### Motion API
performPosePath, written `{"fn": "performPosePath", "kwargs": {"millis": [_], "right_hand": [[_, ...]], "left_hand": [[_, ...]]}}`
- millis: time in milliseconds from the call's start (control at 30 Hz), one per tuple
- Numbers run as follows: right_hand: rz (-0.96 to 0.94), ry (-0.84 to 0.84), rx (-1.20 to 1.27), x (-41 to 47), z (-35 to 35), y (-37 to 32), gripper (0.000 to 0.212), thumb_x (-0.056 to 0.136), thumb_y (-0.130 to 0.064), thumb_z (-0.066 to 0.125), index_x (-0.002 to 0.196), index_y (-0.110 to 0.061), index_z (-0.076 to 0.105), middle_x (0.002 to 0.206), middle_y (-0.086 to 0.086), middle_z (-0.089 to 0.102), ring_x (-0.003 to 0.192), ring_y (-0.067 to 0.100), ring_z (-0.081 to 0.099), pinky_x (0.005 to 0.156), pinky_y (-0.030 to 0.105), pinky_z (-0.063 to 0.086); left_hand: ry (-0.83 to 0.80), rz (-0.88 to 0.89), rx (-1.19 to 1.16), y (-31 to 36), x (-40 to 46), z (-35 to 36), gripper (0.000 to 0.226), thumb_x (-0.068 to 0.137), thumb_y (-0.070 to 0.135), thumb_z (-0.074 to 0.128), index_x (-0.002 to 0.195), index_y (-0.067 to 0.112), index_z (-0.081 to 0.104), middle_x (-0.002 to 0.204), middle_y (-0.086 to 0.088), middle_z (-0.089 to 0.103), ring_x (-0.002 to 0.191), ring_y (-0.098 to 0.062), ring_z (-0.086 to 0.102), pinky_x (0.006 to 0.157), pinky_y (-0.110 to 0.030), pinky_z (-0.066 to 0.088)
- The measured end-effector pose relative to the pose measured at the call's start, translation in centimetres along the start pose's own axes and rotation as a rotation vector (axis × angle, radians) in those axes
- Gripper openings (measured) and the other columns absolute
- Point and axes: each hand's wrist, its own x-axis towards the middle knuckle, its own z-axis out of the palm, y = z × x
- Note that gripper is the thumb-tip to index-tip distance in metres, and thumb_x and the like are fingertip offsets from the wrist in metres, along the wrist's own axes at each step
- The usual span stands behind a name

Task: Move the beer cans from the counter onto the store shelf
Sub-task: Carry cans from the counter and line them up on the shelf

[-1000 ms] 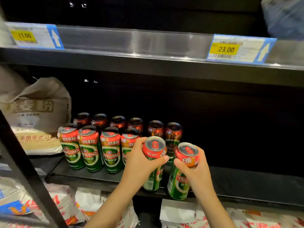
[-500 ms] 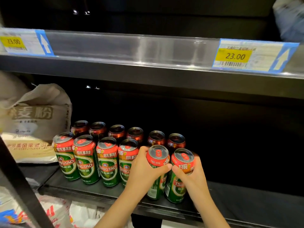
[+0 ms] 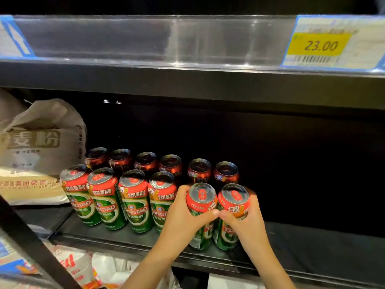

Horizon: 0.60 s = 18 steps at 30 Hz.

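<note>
My left hand (image 3: 183, 222) grips a red-and-green beer can (image 3: 201, 203) that stands upright on the black shelf (image 3: 312, 245). Beside it, my right hand (image 3: 246, 226) grips a second can (image 3: 234, 202), also upright and touching the first. Both cans sit at the right end of the front row of cans (image 3: 116, 197). A back row of several cans (image 3: 158, 163) stands behind in shadow. My thumbs meet between the two held cans.
A beige flour sack (image 3: 39, 142) lies on the shelf left of the cans. The upper shelf edge (image 3: 187, 38) carries a yellow 23.00 price tag (image 3: 318, 45). A black diagonal post (image 3: 31, 243) crosses at lower left. Bagged goods (image 3: 83, 268) fill the shelf below.
Both hands have carried the two cans forward and down onto the shelf, closing them up against the front row. The camera has moved closer to the shelf.
</note>
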Motion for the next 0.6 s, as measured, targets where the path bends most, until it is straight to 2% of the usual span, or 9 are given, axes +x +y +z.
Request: {"fn": "performPosePath", "kwargs": {"millis": [100, 200, 267, 333, 433, 500, 533, 600], "right_hand": [[-0.012, -0.018, 0.021, -0.1, -0.1, 0.0, 0.066, 0.064, -0.012, 0.082, 0.116, -0.016, 0.042, 0.105, -0.003, 0.060, 0.088, 0.005, 0.065, 0.065, 0.011, 0.050], [-0.025, -0.048, 0.054, -0.5, -0.5, 0.2, 0.075, 0.064, -0.040, 0.083, 0.124, -0.020, 0.043, 0.112, -0.004, 0.062, 0.101, 0.008, 0.063, 0.075, 0.017, 0.053], [-0.012, -0.058, 0.106, -0.9, -0.8, 0.7, 0.070, 0.068, -0.053, 0.070, 0.127, -0.027, 0.044, 0.116, -0.008, 0.063, 0.107, 0.005, 0.061, 0.083, 0.023, 0.053], [0.024, -0.041, 0.146, -1.5, -1.1, 1.4, 0.066, 0.068, -0.059, 0.058, 0.126, -0.031, 0.045, 0.116, -0.012, 0.062, 0.110, 0.004, 0.059, 0.084, 0.022, 0.051], [0.057, -0.017, 0.126, -2.4, -1.5, 3.1, 0.073, 0.065, -0.066, 0.056, 0.129, -0.032, 0.043, 0.124, -0.013, 0.056, 0.115, -0.001, 0.053, 0.089, 0.019, 0.045], [0.081, -0.031, 0.096, -3.0, -1.6, 4.3, 0.069, 0.066, -0.063, 0.057, 0.128, -0.035, 0.043, 0.128, -0.015, 0.053, 0.118, -0.004, 0.049, 0.091, 0.016, 0.042], [0.096, -0.045, 0.077, -3.2, -1.6, 4.9, 0.064, 0.069, -0.057, 0.056, 0.127, -0.037, 0.042, 0.129, -0.016, 0.052, 0.117, -0.008, 0.048, 0.091, 0.013, 0.042], [0.107, -0.082, 0.019, -3.6, -1.4, 5.8, 0.054, 0.078, -0.038, 0.059, 0.128, -0.039, 0.038, 0.129, -0.021, 0.048, 0.115, -0.016, 0.045, 0.093, 0.010, 0.040]], "left_hand": [[-0.019, 0.002, -0.020, -0.1, 0.0, 0.0, 0.052, 0.069, 0.026, 0.081, 0.108, 0.030, 0.047, 0.101, 0.013, 0.064, 0.090, 0.007, 0.062, 0.072, -0.010, 0.049], [-0.024, -0.001, -0.026, -0.2, -0.1, 0.1, 0.053, 0.070, 0.027, 0.080, 0.110, 0.034, 0.046, 0.104, 0.015, 0.063, 0.093, 0.008, 0.061, 0.075, -0.011, 0.050], [-0.022, -0.005, -0.034, -0.5, -0.2, 0.1, 0.056, 0.071, 0.027, 0.080, 0.113, 0.037, 0.044, 0.107, 0.017, 0.061, 0.095, 0.009, 0.059, 0.078, -0.011, 0.049], [-0.015, -0.013, -0.045, -1.2, -0.6, 0.4, 0.066, 0.071, 0.026, 0.080, 0.122, 0.038, 0.040, 0.114, 0.021, 0.056, 0.102, 0.011, 0.055, 0.083, -0.008, 0.047], [0.049, -0.061, -0.065, -3.2, -1.8, 1.4, 0.082, 0.071, 0.022, 0.080, 0.134, 0.033, 0.030, 0.119, 0.027, 0.046, 0.106, 0.019, 0.045, 0.085, -0.002, 0.040], [0.115, -0.068, -0.024, -4.8, -3.2, 2.5, 0.081, 0.071, 0.021, 0.080, 0.135, 0.028, 0.029, 0.121, 0.023, 0.044, 0.107, 0.023, 0.041, 0.085, 0.003, 0.034], [0.157, -0.074, 0.005, -5.7, -3.8, 3.1, 0.083, 0.072, 0.022, 0.079, 0.138, 0.024, 0.029, 0.126, 0.017, 0.043, 0.113, 0.018, 0.040, 0.092, -0.001, 0.032], [0.236, -0.097, 0.040, -7.0, -4.7, 4.2, 0.088, 0.072, 0.023, 0.080, 0.141, 0.019, 0.025, 0.132, 0.010, 0.037, 0.124, -0.002, 0.037, 0.104, -0.019, 0.032]]}}
